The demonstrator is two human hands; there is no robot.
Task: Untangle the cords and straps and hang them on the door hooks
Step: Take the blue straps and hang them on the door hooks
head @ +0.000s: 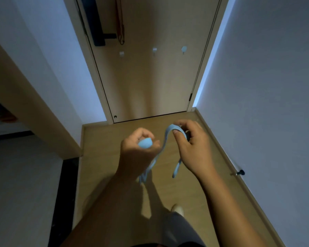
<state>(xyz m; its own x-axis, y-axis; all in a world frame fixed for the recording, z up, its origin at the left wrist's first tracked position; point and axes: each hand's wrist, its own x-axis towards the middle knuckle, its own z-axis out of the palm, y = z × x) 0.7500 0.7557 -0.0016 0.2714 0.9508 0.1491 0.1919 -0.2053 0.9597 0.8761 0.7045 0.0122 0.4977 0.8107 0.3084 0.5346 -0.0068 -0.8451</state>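
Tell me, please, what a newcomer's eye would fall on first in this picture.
The light blue strap stands out first, held between the left hand and the right hand at the centre, its ends dangling below. Beyond them, the closed door carries three bare hooks, with a dark blue strap and a red cord hanging at its upper left.

Blue strap [145,143]: portions concealed within left hand [137,152] and right hand [193,145]; dark strap [95,22], red cord [122,31]: tops cropped by upper edge.
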